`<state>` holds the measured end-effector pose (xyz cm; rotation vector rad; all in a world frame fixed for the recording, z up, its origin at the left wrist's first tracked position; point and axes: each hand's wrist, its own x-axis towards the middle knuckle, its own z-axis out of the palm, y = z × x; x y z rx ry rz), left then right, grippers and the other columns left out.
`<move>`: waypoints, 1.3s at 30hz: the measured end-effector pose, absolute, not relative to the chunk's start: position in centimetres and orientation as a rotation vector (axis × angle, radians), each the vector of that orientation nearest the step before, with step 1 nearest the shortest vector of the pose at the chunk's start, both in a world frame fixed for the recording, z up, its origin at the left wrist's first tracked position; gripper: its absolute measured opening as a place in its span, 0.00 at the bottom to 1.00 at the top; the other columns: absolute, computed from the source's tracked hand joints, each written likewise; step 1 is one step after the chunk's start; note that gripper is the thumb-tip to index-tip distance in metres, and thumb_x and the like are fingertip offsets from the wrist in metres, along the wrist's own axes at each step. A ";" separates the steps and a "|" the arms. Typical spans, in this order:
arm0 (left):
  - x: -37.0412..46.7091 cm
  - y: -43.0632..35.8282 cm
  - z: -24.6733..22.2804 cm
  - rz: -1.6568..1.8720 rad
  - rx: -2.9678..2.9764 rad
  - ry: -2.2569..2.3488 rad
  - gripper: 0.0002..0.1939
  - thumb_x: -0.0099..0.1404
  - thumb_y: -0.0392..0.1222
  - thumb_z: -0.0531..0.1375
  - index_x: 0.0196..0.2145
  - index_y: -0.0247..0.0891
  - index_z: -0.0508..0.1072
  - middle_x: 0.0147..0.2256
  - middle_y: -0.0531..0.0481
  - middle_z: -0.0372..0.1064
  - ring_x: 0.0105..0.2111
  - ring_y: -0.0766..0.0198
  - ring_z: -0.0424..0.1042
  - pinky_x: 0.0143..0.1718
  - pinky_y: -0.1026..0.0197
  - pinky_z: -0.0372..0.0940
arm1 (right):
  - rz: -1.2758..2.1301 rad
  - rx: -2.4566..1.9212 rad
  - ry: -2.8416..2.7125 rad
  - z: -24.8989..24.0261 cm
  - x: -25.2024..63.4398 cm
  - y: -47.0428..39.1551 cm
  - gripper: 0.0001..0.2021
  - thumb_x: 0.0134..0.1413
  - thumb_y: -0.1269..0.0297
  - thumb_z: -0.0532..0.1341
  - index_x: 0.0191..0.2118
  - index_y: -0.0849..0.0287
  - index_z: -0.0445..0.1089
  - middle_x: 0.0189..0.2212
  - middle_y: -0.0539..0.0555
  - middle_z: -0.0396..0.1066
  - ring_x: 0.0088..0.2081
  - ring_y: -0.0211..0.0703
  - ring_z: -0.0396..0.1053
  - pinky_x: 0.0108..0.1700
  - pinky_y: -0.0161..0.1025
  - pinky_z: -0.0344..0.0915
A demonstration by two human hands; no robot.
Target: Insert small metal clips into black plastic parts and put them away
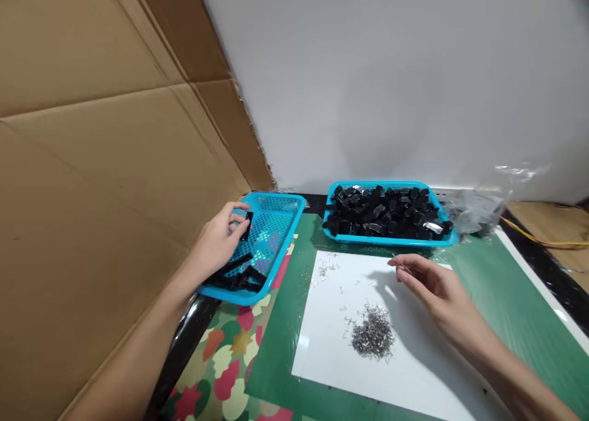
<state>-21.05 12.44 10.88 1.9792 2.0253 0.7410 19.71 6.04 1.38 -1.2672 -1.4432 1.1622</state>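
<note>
Black piece (247, 224) is pinched in the grip of the left hand (221, 235) at the left blue basket (275, 215), long axis roughly near to far, while a thin metal item (399, 262) is held by the right hand (435, 284), well apart rightward.

Place: small-parts workshop | Signs: heaped black parts (384, 212), metal-piece pile (373, 335), cardboard sheet (105, 169)

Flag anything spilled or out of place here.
Small metal pieces lie scattered at the far left corner of the white sheet, a few apparently past its edge on the green mat. They look stray because most sit in one pile.
</note>
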 end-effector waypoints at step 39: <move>-3.1 5.2 3.1 0.591 1.211 0.712 0.15 0.75 0.52 0.61 0.42 0.37 0.71 0.35 0.53 0.62 0.35 0.65 0.60 0.36 0.62 0.55 | 1.266 -0.920 -1.546 1.9 19.0 4.0 0.04 0.61 0.60 0.73 0.41 0.43 0.86 0.34 0.51 0.65 0.37 0.40 0.66 0.37 0.39 0.64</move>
